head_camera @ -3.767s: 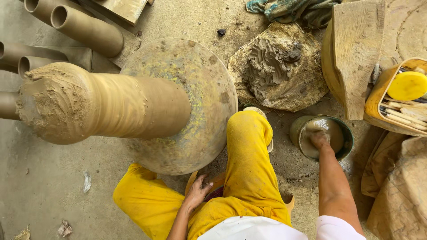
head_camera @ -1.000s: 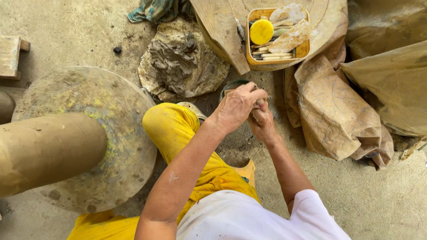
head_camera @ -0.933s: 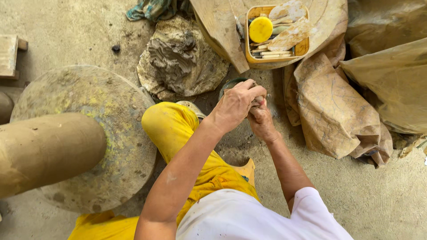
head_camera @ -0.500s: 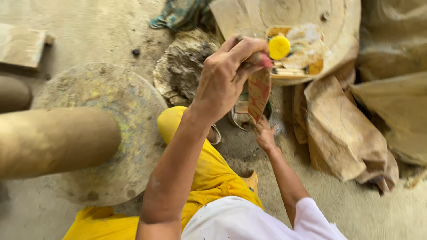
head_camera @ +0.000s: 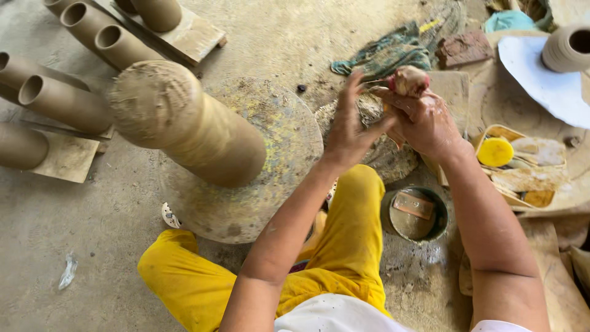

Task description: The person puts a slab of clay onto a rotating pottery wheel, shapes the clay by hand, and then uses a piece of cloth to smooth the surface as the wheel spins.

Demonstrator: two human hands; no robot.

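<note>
— What is held, and by which hand?

— The right hand point(head_camera: 424, 120) is clenched around one small wet rag point(head_camera: 410, 80), brownish with a bit of red at its edge; the rag pokes up out of the top of the fist. The left hand point(head_camera: 351, 126) is just beside it, fingers spread and released, its palm pressed against the right hand's fingers. I cannot tell whether the left fingers touch the rag itself.

— What lies straight below the hands?

— One round bowl point(head_camera: 415, 215) of muddy water on the floor, below the right wrist, with one flat rectangular piece lying in it. Behind the hands sits one lump of raw clay point(head_camera: 381, 154), partly hidden by them.

— And to the right of the right hand?

— One yellow tray point(head_camera: 516, 166) holding one yellow round sponge point(head_camera: 495, 152) and a few flat tools; I cannot count the tools. Farther out, one clay cylinder point(head_camera: 568, 46) stands on a white sheet point(head_camera: 541, 77).

— To the left of the left hand?

— One round wheel point(head_camera: 276, 160), speckled with dried clay, carrying one tall clay tube point(head_camera: 184, 123) whose top is closed and rough. Well beyond it, near the far left, I count six finished clay pipes point(head_camera: 64, 104), resting on wooden boards point(head_camera: 190, 40) on the floor.

— Anything above the hands?

— One crumpled green cloth point(head_camera: 384, 55) and one brick-like block point(head_camera: 464, 49). The person's two legs in yellow trousers point(head_camera: 344, 246) fold beneath the arms.
</note>
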